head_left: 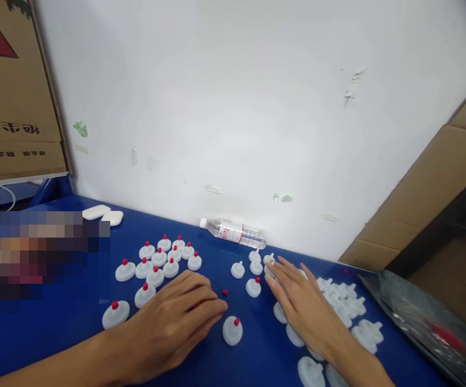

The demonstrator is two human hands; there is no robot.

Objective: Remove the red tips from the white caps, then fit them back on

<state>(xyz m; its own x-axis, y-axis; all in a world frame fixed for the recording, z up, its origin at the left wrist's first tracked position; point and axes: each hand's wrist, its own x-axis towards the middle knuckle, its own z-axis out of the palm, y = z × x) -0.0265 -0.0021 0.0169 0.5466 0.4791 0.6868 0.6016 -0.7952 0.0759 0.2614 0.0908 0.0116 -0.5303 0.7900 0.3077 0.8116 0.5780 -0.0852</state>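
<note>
My left hand (176, 314) is low over the blue table (200, 368), its fingers bent and drawn together. Thumb and index tip meet on the right; anything between them is hidden. Just past those fingertips lies a small red cap (225, 293). A white disc-shaped plastic piece with a red-capped spout (233, 331) sits close by to the right. My right hand (303, 303) reaches with fingers outstretched above white spouted discs without red caps (256, 267), covering some of them. Beside its thumb stands another red-capped disc (252, 288).
Several red-capped discs (159, 257) stand left of centre. Uncapped discs (343, 301) are heaped at right, beside a clear plastic bag (430, 328). A water bottle (236, 232) lies along the wall. Two white objects (112, 217) rest at back left. Cardboard (430, 177) leans at right.
</note>
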